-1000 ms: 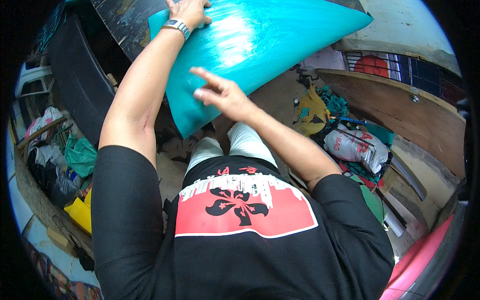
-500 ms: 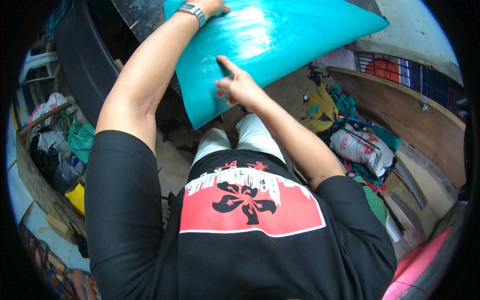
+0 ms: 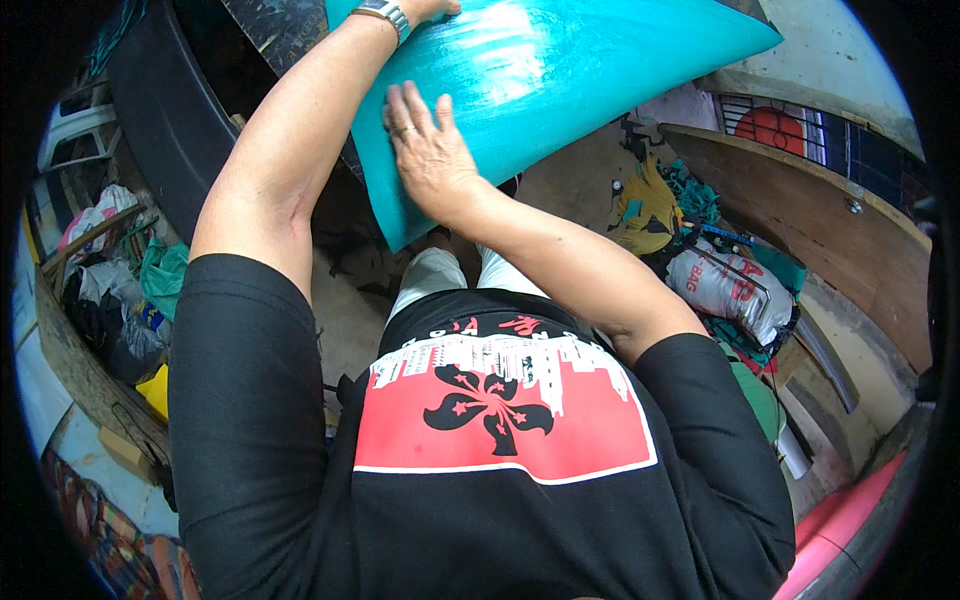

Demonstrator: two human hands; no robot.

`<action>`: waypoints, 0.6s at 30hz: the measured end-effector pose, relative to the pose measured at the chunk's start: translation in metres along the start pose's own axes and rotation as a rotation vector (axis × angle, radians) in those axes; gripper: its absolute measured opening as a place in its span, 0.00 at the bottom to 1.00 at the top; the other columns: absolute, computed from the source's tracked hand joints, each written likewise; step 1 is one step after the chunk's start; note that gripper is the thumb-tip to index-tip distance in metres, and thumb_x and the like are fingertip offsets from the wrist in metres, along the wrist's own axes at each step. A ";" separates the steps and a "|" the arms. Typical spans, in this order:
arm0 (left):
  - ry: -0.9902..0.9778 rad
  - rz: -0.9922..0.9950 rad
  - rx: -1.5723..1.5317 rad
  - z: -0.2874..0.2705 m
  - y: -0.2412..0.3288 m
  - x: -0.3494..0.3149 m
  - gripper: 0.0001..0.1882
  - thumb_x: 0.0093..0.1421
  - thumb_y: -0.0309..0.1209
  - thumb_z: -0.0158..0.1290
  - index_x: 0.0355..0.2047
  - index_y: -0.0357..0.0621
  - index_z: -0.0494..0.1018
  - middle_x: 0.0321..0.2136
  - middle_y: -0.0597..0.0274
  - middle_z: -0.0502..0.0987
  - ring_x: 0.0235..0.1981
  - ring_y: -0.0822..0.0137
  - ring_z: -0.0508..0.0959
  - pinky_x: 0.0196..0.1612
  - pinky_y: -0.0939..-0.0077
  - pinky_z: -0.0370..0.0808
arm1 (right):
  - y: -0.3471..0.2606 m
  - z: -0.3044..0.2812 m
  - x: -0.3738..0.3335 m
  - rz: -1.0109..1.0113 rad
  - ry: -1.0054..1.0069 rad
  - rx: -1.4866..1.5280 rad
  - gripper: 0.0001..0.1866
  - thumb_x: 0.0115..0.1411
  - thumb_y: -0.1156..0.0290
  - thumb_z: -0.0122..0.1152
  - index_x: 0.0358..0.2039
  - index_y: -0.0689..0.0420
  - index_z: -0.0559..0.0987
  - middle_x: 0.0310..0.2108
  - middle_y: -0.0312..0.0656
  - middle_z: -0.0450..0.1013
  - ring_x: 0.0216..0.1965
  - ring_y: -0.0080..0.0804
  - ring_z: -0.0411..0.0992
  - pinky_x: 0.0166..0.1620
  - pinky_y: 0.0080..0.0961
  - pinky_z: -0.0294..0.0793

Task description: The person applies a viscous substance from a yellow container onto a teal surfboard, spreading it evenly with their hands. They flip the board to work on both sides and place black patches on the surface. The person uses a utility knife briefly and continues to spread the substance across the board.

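Observation:
A glossy teal sheet (image 3: 570, 75) lies across a dark board (image 3: 285, 30), and its near corner hangs down toward my legs. The surface shines with streaks, as if wet or smoothed. My right hand (image 3: 430, 155) rests flat on the sheet's left part, fingers stretched out and a ring on one of them. At the top edge of the picture my left hand (image 3: 428, 10), below a metal wristwatch, touches the upper left of the sheet. Most of its fingers are cut off by the frame; only a thumb or fingertip shows.
A curved black panel (image 3: 175, 120) stands at left, beside bags and a green cloth (image 3: 163, 277). On the right lie a stuffed white bag (image 3: 725, 290), a yellow cloth (image 3: 652, 210) and teal scraps (image 3: 690, 190). A brown wooden board (image 3: 790, 220) runs along that side.
My right hand has moved left and up along the sheet, from a pointing finger to a flat palm. The sheet's hanging corner has shifted slightly. My left hand stays at the top, slightly higher.

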State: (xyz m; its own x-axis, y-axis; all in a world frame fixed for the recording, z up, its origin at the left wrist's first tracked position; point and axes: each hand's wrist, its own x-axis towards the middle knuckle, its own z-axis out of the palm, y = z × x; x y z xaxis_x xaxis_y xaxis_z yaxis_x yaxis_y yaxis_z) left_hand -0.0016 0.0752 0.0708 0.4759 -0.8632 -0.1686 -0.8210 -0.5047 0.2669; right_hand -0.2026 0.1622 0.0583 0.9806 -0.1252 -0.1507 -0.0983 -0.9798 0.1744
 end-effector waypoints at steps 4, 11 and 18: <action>0.000 -0.013 0.000 -0.002 0.001 -0.001 0.26 0.47 0.44 0.66 0.48 0.57 0.78 0.49 0.60 0.74 0.57 0.59 0.71 0.64 0.30 0.51 | -0.016 -0.005 0.014 -0.033 0.028 0.094 0.32 0.62 0.63 0.47 0.66 0.61 0.63 0.69 0.53 0.53 0.71 0.51 0.47 0.66 0.60 0.46; 0.062 0.038 0.149 0.008 -0.004 0.004 0.28 0.50 0.48 0.65 0.53 0.68 0.76 0.53 0.68 0.76 0.57 0.59 0.74 0.62 0.28 0.53 | 0.053 0.001 -0.019 -0.034 0.157 0.825 0.26 0.46 0.79 0.57 0.47 0.44 0.82 0.60 0.53 0.65 0.64 0.52 0.59 0.61 0.61 0.58; 0.038 -0.007 0.134 0.008 -0.003 0.006 0.28 0.50 0.47 0.66 0.54 0.70 0.76 0.53 0.68 0.76 0.58 0.60 0.73 0.65 0.28 0.49 | 0.215 0.044 -0.075 0.678 0.235 0.295 0.37 0.49 0.86 0.54 0.58 0.38 0.75 0.64 0.51 0.61 0.60 0.54 0.63 0.58 0.47 0.66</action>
State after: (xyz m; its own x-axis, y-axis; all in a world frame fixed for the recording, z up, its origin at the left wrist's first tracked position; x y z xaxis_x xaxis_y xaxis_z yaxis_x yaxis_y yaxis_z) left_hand 0.0006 0.0718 0.0613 0.4916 -0.8606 -0.1334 -0.8509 -0.5072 0.1366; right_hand -0.3051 -0.0457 0.0645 0.6967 -0.7084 0.1128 -0.6987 -0.7058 -0.1170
